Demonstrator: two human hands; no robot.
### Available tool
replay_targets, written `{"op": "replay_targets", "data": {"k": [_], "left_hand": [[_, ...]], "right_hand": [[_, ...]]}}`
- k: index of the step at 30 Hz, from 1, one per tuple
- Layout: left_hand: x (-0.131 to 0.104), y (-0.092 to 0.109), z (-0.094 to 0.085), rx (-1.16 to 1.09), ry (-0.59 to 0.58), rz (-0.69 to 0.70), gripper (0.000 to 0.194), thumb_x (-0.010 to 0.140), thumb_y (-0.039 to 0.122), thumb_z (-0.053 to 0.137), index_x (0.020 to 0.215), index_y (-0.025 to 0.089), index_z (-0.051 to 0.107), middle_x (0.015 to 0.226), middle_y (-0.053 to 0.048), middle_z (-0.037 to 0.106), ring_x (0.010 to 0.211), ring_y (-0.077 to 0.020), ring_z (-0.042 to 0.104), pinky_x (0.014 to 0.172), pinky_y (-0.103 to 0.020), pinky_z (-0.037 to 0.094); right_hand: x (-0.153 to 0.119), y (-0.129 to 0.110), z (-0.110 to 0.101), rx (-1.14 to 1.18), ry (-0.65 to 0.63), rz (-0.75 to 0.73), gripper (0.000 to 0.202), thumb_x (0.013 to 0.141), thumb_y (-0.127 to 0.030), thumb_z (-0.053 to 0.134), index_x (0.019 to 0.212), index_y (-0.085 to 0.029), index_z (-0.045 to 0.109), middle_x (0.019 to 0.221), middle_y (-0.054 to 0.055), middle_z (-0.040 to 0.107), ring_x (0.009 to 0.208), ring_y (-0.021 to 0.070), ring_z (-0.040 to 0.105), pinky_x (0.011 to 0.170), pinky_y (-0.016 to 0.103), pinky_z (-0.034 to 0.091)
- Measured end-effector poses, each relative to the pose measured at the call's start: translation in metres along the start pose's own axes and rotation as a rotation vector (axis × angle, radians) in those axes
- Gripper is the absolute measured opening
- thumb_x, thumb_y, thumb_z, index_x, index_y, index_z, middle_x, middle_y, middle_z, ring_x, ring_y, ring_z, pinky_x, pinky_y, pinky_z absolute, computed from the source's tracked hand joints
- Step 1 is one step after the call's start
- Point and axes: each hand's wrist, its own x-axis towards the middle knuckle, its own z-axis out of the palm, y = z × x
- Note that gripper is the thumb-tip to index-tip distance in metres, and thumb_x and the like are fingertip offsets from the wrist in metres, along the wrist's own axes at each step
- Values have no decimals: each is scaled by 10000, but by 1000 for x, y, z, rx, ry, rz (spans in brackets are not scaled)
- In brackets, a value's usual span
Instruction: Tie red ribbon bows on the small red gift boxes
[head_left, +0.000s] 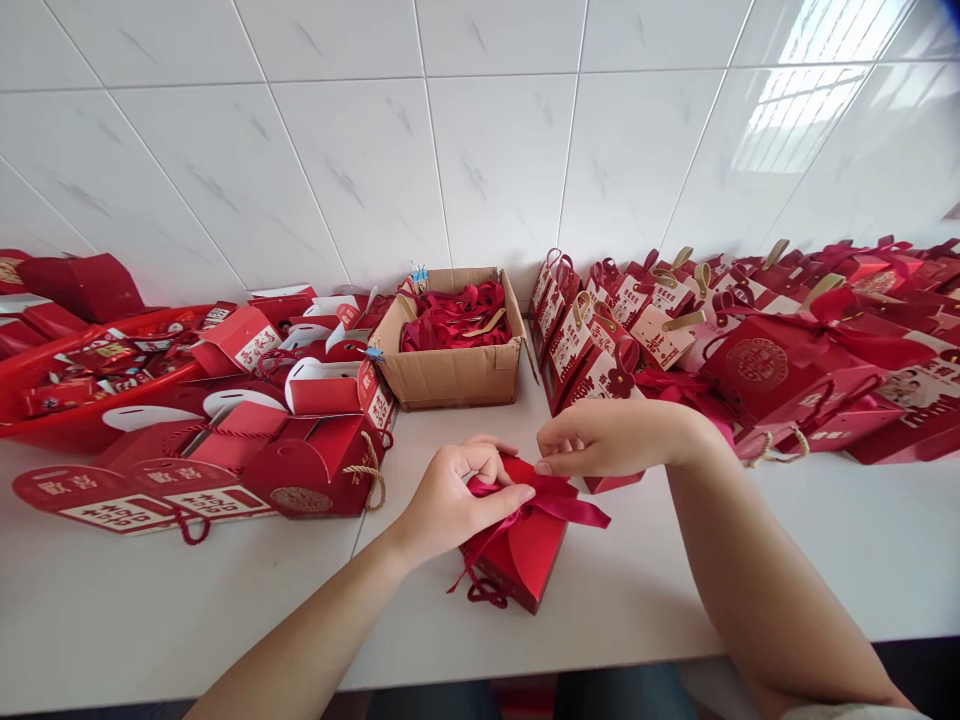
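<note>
Left hand curled in, thumb and fingers closed on a magenta ribbon at the top of a small red box. Right hand loosely bent over the far side of the same box, fingers folded, thumb tip close to the ribbon; cannot tell whether it grips anything. The red box rests on the white surface in front of the person, between and under the hands, a dark red twisted cord at its near left end. Just beyond the hands, an open cardboard carton holds a heap of red ribbons; blue binder clips sit on its edge. To the left, a cluster of open-flapped red boxes, some with cord handles; behind them, a red basin of small wrapped packets. To the right, a dense crowd of gift boxes, many with loop handles, some with ribbon bows. White tiled wall at the back, window light reflected upper right.
</note>
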Motion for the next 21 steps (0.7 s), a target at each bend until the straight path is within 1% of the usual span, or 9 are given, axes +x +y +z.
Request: {"op": "replay_targets", "data": {"k": [3, 7, 11, 16, 18, 21], "left_hand": [[-1, -1, 0, 7, -8, 11, 454, 747, 231, 641, 587, 224, 216, 579, -5, 620, 1080, -230, 580, 842, -329, 455], [-1, -1, 0, 12, -26, 26, 450, 736, 210, 637, 582, 224, 214, 549, 3, 594, 1070, -229, 580, 839, -331, 459], [-1, 0, -1, 31, -28, 34, 452, 718, 205, 645, 575, 223, 216, 540, 8, 555, 1057, -225, 583, 809, -321, 468], [0, 0, -1, 64, -40, 43, 444, 711, 192, 638, 569, 224, 218, 549, 7, 552, 1048, -228, 586, 788, -309, 466], [1, 0, -1, 94, -40, 54, 452, 707, 200, 646, 563, 223, 219, 542, 10, 547, 1032, -234, 593, 811, -328, 460], [2, 0, -2, 136, -44, 71, 461, 696, 214, 660, 550, 219, 222, 522, 23, 532, 1011, -233, 603, 931, -377, 418]], "right_hand": [[-1, 1, -1, 19, -17, 30, 359, 884, -492, 409, 709, -193, 502, 632, -23, 533, 542, 99, 464, 492, 225, 315], [0, 0, -1, 12, -21, 47, 334, 877, -484, 421, 728, -204, 525, 630, -28, 529, 538, 101, 454, 479, 222, 315], [0, -3, -2, 28, -36, 74, 316, 875, -480, 424, 785, -208, 558, 662, -16, 564, 555, 107, 482, 475, 220, 318], [-4, -4, -3, 27, -41, 126, 325, 869, -503, 426, 816, -216, 569, 683, -13, 598, 537, 102, 487, 445, 211, 294], [-4, -2, -4, 26, -40, 127, 326, 864, -508, 431, 813, -219, 575, 678, -13, 600, 531, 102, 481, 440, 211, 297], [-5, 0, -4, 29, -28, 125, 327, 856, -512, 444, 811, -224, 594, 683, -10, 610, 559, 112, 504, 463, 214, 326]]}}
